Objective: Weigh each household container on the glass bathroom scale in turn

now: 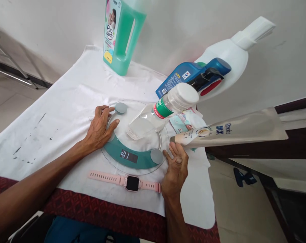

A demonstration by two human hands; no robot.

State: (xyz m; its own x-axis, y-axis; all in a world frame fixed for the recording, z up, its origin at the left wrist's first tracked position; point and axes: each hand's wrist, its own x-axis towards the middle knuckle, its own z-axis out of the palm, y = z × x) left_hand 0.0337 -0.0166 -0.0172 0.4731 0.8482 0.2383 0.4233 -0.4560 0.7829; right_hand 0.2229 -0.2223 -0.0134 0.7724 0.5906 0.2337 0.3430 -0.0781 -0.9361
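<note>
A round glass bathroom scale (143, 160) with a teal band, grey pads and a lit display lies on the white cloth. My left hand (98, 130) grips its left rim, thumb over the glass and fingers by the upper pad. At the right rim, my right hand (177, 165) has its fingers bent against the edge, just below a Rejoice tube (234, 130). A clear bottle (148, 119) with a white cap and green label stands on the glass. In front of the scale lies a pink-strapped smartwatch (132, 183), its screen dark.
A green Pao dudu jug (122, 50) stands at the back. Behind the clear bottle are a blue bottle (180, 76) and a large white bottle (229, 64). A small printed packet (179, 123) lies beside the scale. The table's red patterned edge (92, 206) faces me.
</note>
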